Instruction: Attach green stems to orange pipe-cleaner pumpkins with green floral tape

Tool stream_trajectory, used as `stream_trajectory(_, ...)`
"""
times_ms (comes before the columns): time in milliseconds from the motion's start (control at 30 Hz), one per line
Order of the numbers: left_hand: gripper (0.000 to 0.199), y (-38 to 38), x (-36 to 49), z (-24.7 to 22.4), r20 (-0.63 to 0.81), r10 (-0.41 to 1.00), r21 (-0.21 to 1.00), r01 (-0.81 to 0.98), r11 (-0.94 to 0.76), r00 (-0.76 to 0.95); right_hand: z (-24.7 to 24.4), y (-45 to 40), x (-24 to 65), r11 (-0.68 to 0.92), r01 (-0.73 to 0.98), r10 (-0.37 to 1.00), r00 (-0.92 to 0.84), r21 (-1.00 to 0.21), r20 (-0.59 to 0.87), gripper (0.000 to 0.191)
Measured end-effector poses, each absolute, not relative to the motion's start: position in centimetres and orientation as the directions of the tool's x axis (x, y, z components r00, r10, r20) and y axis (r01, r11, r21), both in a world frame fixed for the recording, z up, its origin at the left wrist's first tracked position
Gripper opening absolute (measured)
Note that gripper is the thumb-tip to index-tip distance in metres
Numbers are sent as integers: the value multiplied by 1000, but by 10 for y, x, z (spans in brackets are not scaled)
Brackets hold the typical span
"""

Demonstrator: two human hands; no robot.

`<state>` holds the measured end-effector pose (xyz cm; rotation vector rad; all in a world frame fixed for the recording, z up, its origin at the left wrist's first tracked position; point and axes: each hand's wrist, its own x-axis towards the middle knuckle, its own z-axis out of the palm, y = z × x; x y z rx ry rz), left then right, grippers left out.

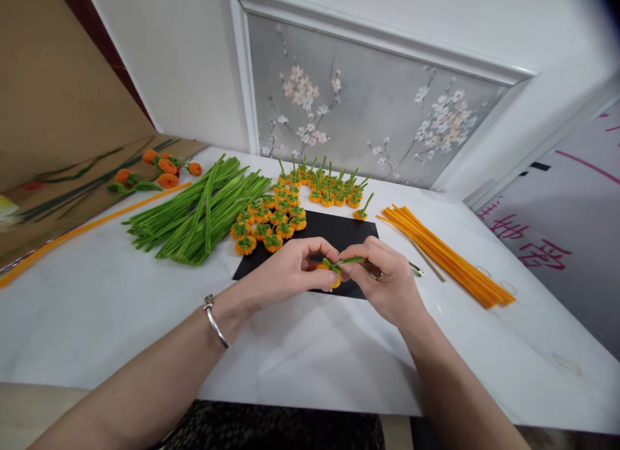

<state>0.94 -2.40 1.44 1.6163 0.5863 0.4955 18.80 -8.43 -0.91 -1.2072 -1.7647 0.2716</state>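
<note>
My left hand (303, 266) is closed round a small orange pipe-cleaner pumpkin (336, 282), mostly hidden by the fingers. At its top, my right hand (382, 272) pinches a green pipe cleaner (352, 260) that runs to the pumpkin. Both hands meet above a black mat (334, 227). Just beyond my left hand stand several finished-looking orange pumpkins with curled green tops (261, 230). Behind the mat are more pumpkins with upright green stems (327, 195). Partly covered by my right hand is a metal tool (415, 269), its kind unclear.
A pile of green pipe cleaners (194, 211) lies at left, and a bundle of orange pipe cleaners (450, 259) at right. Orange flower-like pieces (167, 181) rest on brown cardboard at far left. A framed floral panel (368, 95) backs the white table (121, 321).
</note>
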Motion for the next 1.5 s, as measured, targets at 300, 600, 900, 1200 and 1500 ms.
stream_trajectory(300, 40, -27, 9, 10, 177, 622, 901, 129, -414, 763, -9, -84, 187, 487, 625, 807, -56, -610, 588, 8)
stream_trajectory(600, 5, -29, 15, 2, 280, 699, 879, 116, -462, 658, -9, -85, 184, 465, 646, 808, -30, -606, 588, 7)
stream_trajectory(900, 13, -27, 10, 14, -26, 653, 999, 38, -4, 757, -7, -87, 183, 502, 638, 786, -55, -584, 616, 9)
stream_trajectory(1200, 7, -17, 10, 4, 248, 628, 850, 145, -506, 738, -11, -84, 184, 542, 655, 787, -177, -526, 591, 9)
stream_trajectory(1500, 3, -13, 7, 5, 99, 610, 947, 113, -300, 786, -12, -83, 192, 594, 647, 760, -254, -479, 598, 15)
